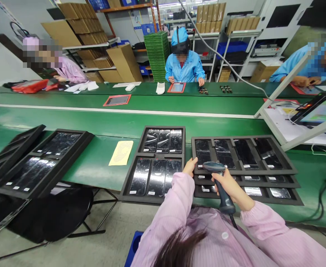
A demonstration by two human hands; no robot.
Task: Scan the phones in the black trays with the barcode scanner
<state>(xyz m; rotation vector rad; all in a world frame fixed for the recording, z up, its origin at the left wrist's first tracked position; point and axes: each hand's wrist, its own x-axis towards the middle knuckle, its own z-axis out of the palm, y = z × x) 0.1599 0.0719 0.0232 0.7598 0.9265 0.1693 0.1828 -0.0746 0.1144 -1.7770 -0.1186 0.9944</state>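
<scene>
My right hand is wrapped round the handle of a dark barcode scanner, its head over the near left part of a black foam tray. At that tray's left edge, my left hand is closed on the rim, with some fingers hidden. Dark phone screens with small white labels lie in the tray's slots. More trays holding similar screens are stacked beneath it. Just left of my left hand is another black tray, with two rows of phone screens, partly covered by my sleeve.
A yellow sheet lies on the green bench. More black trays stand at the left, above a black stool. A metal frame and monitor are at the right. Several co-workers sit across the bench.
</scene>
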